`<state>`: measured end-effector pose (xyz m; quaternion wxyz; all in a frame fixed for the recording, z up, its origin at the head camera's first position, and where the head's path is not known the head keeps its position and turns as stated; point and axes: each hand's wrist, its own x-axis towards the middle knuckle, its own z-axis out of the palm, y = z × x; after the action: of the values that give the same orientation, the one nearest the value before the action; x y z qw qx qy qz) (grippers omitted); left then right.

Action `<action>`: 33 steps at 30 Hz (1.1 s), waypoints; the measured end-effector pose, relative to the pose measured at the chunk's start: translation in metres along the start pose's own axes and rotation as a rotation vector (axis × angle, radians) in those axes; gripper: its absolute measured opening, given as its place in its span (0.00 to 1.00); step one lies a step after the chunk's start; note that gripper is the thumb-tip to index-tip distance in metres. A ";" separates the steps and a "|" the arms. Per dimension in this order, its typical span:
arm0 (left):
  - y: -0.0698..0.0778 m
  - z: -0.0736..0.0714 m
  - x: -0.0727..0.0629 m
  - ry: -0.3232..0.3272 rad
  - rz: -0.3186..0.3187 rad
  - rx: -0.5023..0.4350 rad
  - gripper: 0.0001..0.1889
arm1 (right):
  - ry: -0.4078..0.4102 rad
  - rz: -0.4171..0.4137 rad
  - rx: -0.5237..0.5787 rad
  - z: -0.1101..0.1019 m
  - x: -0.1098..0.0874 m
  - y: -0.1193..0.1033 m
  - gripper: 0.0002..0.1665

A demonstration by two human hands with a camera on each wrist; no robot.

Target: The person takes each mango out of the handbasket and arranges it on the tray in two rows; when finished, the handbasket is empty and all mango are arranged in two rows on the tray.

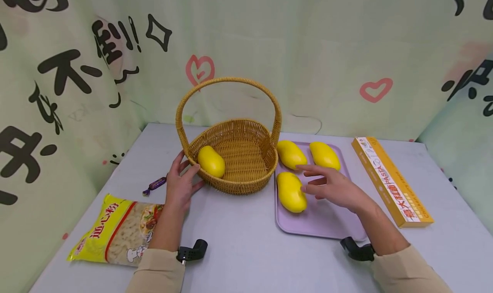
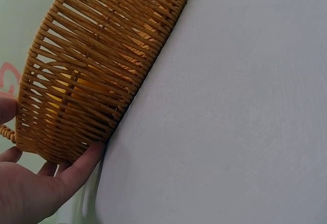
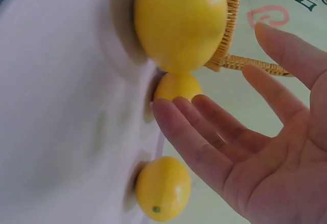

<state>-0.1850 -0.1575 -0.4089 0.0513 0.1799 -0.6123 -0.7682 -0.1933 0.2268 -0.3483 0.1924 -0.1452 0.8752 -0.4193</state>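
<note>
My left hand [image 1: 182, 185] holds the left side of a wicker basket [image 1: 244, 189], thumb at the rim and fingers against the outer weave [image 2: 97, 55]. One yellow mango [image 1: 211, 161] lies inside the basket, near that hand. Over a lilac tray [image 1: 319, 229], my right hand [image 1: 333, 187] hovers with its fingers spread and nothing in its grasp. Beside its fingertips lies a mango [image 1: 291, 192] on the tray's left part. Two more mangoes, one at the back left [image 1: 291, 154] and one at the back right [image 1: 325, 155], share the tray.
Right of the tray lies a long orange pasta box [image 1: 393, 182]. A yellow food packet [image 1: 119, 231] is partly behind my left forearm, with a purple wrapped candy [image 1: 155, 184] beyond it. A printed curtain [image 1: 327, 62] surrounds the white table [image 1: 239, 250] at the back and sides.
</note>
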 end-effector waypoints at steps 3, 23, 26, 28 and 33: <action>0.000 0.000 0.001 -0.001 0.000 0.001 0.38 | 0.051 -0.028 -0.021 0.000 0.002 -0.006 0.38; 0.002 0.000 -0.002 0.001 -0.001 -0.004 0.38 | 0.225 -0.078 -0.045 -0.003 0.031 -0.056 0.34; 0.001 0.001 -0.002 0.007 -0.004 -0.006 0.38 | 0.188 -0.099 -0.018 -0.005 0.039 -0.065 0.34; 0.001 0.001 -0.002 0.012 -0.005 -0.006 0.38 | 0.149 -0.107 0.010 -0.006 0.046 -0.070 0.34; 0.000 0.002 0.000 0.016 -0.003 -0.008 0.38 | 0.055 -0.104 0.107 -0.009 0.062 -0.083 0.34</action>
<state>-0.1857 -0.1553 -0.4088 0.0559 0.1868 -0.6086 -0.7692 -0.2442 0.1568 -0.2905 0.1536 -0.1683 0.8480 -0.4786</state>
